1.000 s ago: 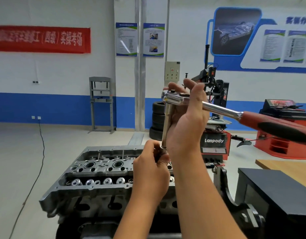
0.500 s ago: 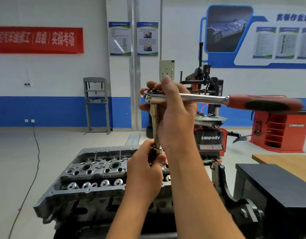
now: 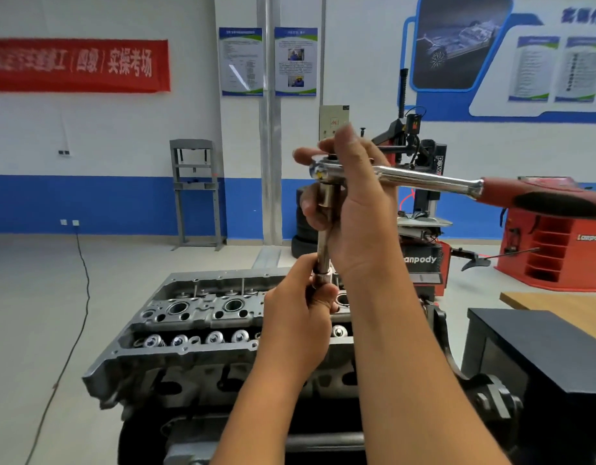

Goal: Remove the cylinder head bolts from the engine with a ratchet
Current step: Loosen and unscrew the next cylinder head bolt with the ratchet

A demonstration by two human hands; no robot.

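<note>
A chrome ratchet [image 3: 420, 177] with a red and black handle is held up in front of me, its handle pointing right. My right hand [image 3: 357, 216] grips the ratchet head and the top of a long extension bar [image 3: 324, 239] that hangs straight down from it. My left hand [image 3: 300, 317] curls round the lower end of the bar, where a socket [image 3: 321, 278] shows above its fingers. What is below the socket is hidden. The grey cylinder head [image 3: 195, 317] sits on the engine beneath both hands, with valve springs in a row.
A black cabinet [image 3: 541, 357] and a wooden table top [image 3: 565, 307] stand at the right. Behind are a red tyre changer [image 3: 424, 256], a red shelf unit [image 3: 555, 250], stacked tyres and a grey press frame [image 3: 195, 193]. A black cable [image 3: 81, 286] runs over the floor at left.
The ratchet handle has swung from pointing down-right to near level, then slightly down again. Both hands keep their hold on the head and the bar's lower end.
</note>
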